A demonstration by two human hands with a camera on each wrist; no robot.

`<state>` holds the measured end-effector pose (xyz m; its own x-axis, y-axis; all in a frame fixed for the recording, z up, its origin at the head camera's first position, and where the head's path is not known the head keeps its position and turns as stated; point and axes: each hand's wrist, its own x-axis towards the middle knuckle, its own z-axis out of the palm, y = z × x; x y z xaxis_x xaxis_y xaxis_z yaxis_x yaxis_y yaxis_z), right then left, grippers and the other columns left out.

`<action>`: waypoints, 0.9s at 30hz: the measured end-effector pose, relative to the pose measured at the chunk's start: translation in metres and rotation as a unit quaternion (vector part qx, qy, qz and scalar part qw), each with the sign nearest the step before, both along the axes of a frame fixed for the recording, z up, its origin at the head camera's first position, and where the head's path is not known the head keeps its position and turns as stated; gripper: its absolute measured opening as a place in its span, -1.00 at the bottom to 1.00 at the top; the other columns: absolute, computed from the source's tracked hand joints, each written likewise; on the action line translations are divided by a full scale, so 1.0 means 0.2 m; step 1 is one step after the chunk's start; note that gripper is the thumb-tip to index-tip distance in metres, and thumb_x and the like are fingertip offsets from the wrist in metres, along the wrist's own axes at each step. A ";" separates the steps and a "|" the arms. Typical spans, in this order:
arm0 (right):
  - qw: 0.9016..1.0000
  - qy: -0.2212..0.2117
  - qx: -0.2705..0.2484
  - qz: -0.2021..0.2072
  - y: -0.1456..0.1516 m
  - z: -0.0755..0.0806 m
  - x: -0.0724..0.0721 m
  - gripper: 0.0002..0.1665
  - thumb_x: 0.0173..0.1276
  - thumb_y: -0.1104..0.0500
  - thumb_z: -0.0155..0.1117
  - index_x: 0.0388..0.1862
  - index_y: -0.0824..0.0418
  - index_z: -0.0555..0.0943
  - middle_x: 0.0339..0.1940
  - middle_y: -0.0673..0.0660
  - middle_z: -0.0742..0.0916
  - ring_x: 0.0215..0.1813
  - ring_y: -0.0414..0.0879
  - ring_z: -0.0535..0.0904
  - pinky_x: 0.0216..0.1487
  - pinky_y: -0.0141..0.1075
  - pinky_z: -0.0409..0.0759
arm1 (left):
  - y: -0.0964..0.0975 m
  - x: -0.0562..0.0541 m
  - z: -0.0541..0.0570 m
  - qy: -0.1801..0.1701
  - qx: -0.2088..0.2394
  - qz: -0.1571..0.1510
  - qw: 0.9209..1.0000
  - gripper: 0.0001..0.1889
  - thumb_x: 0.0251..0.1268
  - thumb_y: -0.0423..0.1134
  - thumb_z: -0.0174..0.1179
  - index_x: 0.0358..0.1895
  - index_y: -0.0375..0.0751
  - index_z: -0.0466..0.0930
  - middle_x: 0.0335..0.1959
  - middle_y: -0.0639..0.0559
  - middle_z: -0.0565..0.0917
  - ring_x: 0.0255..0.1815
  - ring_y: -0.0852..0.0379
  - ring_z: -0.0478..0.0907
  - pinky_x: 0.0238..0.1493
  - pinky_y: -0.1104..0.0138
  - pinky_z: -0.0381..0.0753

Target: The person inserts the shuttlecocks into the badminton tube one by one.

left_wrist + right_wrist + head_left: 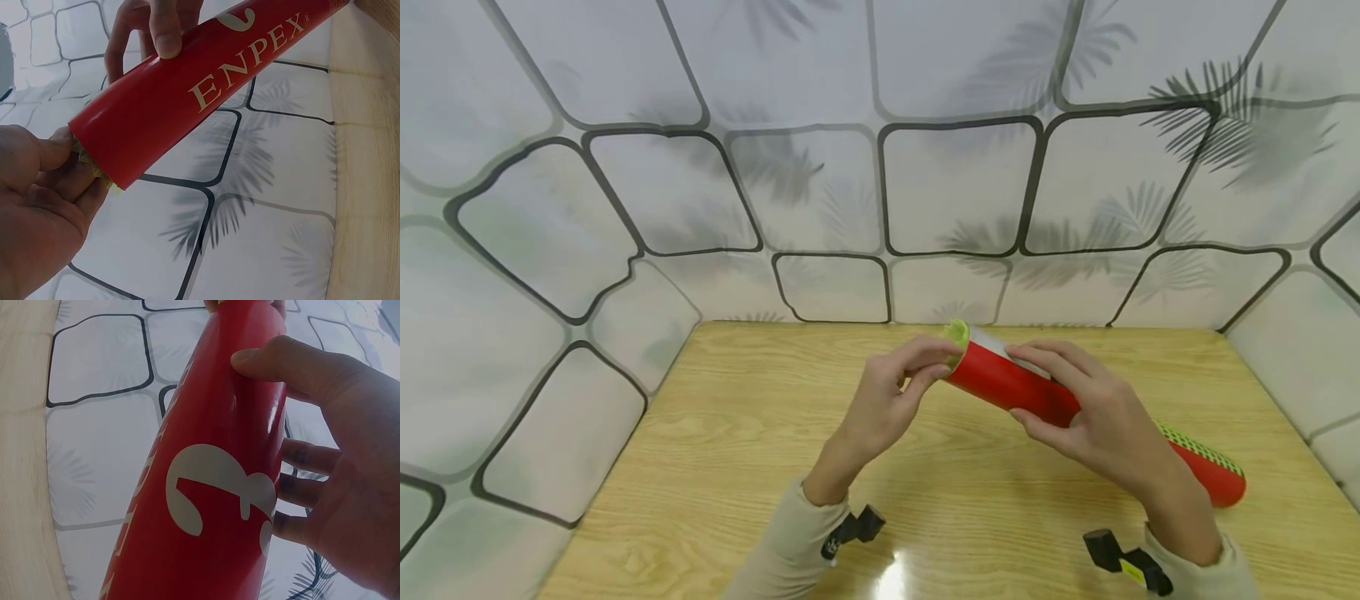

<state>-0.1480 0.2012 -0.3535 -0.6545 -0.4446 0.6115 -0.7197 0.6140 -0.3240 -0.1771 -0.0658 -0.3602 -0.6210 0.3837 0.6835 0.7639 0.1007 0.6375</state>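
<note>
A long red tube slants above the table, a pale strip along its top and green dotted patterning toward its lower right end. Light lettering reading ENPEX shows on the tube in the left wrist view. A yellow-green frilly piece fills its raised left mouth. My left hand is at that mouth, thumb by the rim and curled fingers pinching the frilly piece; the fingertips are partly hidden. Around the tube's middle my right hand grips, thumb on the near side and fingers on the far side.
The wooden table lies beneath both hands. A pale wall covering with dark stone outlines and leaf prints rises behind it and at both sides. Dark wrist cameras sit on the left cuff and right cuff.
</note>
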 end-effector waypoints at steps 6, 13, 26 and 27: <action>1.000 0.000 -0.003 -0.002 0.00 0.00 0.00 -0.09 -0.01 0.24 0.67 0.39 0.03 0.56 0.23 -0.01 0.65 0.08 -0.10 0.65 0.03 -0.62 0.55 | 0.00 0.00 -0.01 -0.014 -0.017 -0.028 0.999 -0.77 0.53 -0.48 0.11 0.15 -0.32 0.52 0.03 -0.29 0.74 -0.65 0.39 0.26 -0.60 0.45 0.27; 1.000 0.003 -0.006 0.006 -0.01 0.00 -0.01 -0.10 0.00 0.24 0.66 0.40 0.04 0.56 0.24 0.01 0.66 0.08 -0.03 0.67 0.06 -0.62 0.53 | -0.01 0.00 0.00 -0.002 -0.034 -0.054 0.998 -0.80 0.55 -0.52 0.03 0.13 -0.35 0.39 0.01 -0.29 0.74 -0.44 0.37 0.50 -0.38 0.46 0.45; 1.000 -0.022 -0.010 0.014 -0.04 -0.03 -0.03 -0.12 0.04 0.21 0.67 0.40 0.03 0.56 0.22 0.07 0.66 0.08 0.06 0.67 -0.16 -0.03 0.78 | -0.05 -0.03 -0.01 -0.050 -0.035 -0.062 0.996 -0.81 0.56 -0.51 0.04 0.11 -0.33 0.35 -0.11 -0.27 0.76 -0.58 0.30 0.37 -0.53 0.43 0.29; 1.000 -0.026 -0.010 0.014 -0.05 -0.05 -0.03 -0.12 0.05 0.21 0.67 0.40 0.03 0.56 0.22 0.07 0.66 0.08 0.06 0.67 -0.16 -0.03 0.78 | -0.06 -0.04 -0.01 -0.060 -0.029 -0.064 0.996 -0.80 0.54 -0.51 0.07 0.11 -0.33 0.36 -0.10 -0.27 0.76 -0.53 0.28 0.48 -0.49 0.46 0.40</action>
<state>-0.1543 0.1910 -0.3626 -0.6738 -0.4509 0.5854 -0.7180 0.5869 -0.3743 -0.1844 -0.0785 -0.3625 -0.6400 0.5010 0.5826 0.6921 0.0465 0.7203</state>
